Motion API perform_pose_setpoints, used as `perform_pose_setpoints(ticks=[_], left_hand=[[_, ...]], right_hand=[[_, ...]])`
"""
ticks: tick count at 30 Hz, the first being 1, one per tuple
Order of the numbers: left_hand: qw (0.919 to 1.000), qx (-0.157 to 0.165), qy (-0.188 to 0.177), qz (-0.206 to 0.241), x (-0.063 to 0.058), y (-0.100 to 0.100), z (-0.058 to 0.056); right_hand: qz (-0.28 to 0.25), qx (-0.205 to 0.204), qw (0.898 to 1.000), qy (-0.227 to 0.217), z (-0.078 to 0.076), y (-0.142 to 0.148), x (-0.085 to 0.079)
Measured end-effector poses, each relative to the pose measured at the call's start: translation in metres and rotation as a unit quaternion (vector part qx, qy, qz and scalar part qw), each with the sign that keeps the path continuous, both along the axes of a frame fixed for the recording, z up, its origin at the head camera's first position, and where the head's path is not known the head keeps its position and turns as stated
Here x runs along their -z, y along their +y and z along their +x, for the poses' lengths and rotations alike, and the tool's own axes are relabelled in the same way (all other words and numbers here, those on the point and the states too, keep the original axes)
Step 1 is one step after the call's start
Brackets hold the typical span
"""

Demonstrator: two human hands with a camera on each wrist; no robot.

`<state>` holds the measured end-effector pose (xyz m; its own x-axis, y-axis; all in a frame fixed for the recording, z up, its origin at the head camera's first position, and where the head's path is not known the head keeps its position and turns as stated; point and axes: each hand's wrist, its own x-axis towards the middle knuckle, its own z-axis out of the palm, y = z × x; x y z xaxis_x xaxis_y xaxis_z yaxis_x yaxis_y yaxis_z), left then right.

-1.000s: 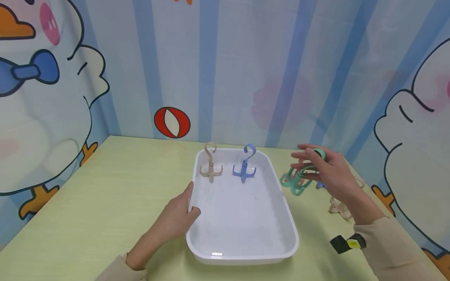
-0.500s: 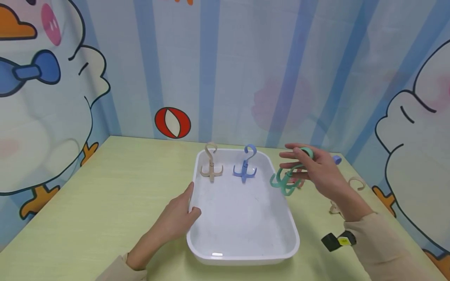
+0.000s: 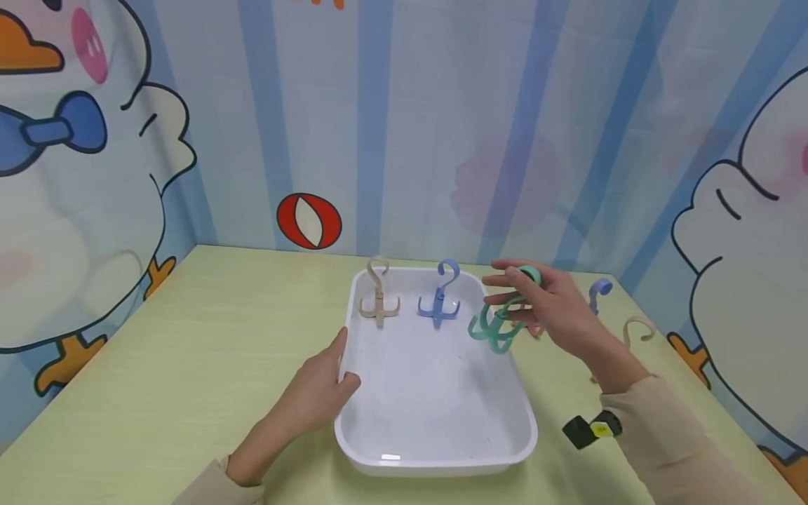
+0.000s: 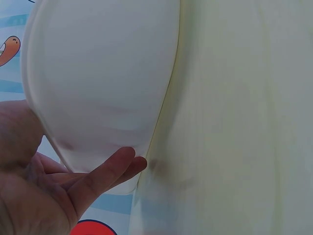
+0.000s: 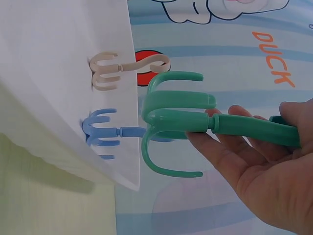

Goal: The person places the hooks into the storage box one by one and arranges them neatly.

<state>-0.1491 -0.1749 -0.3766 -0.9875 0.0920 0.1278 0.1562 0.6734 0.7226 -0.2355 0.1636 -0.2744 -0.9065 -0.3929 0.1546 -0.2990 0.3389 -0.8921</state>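
Note:
My left hand (image 3: 315, 386) grips the left rim of the white tray (image 3: 435, 463), thumb over the edge. In the left wrist view its fingers (image 4: 105, 176) lie along the tray's outer wall (image 4: 107, 73). A green rotating hook hanger (image 3: 495, 330) hangs prongs-down from my right hand (image 3: 558, 308), over the tray's right rim. The right wrist view shows its several prongs and shaft, the fingers about the curved top. Inside the tray at the far end stand a beige hook hanger (image 3: 379, 305) and, right of it, a blue hook hanger (image 3: 438, 305), both upright.
Right of the tray, partly behind my right hand and arm, are a pink hook hanger (image 3: 535, 330), another blue hook (image 3: 600, 289) and another beige hook (image 3: 640, 324). A striped cartoon backdrop (image 3: 416, 140) borders the pale green table (image 3: 208, 337).
My right hand has moved left with the green hook hanger, from beside the tray to over its right rim. The left hand and tray have stayed in place.

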Motion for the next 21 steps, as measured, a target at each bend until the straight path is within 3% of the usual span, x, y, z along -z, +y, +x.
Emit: perform_pose_setpoints(ticks=[10,21], left_hand=[[1.0000,-0.002,-0.001,0.001,0.000,0.000,-0.001],[1.0000,-0.003,-0.004,0.000,0.000,0.000,0.000]], right_hand=[[-0.001,-0.025,1.000,-0.017,-0.005,-0.015,0.005],[-0.002,-0.043,0.999,-0.006,-0.005,-0.030,0.011]])
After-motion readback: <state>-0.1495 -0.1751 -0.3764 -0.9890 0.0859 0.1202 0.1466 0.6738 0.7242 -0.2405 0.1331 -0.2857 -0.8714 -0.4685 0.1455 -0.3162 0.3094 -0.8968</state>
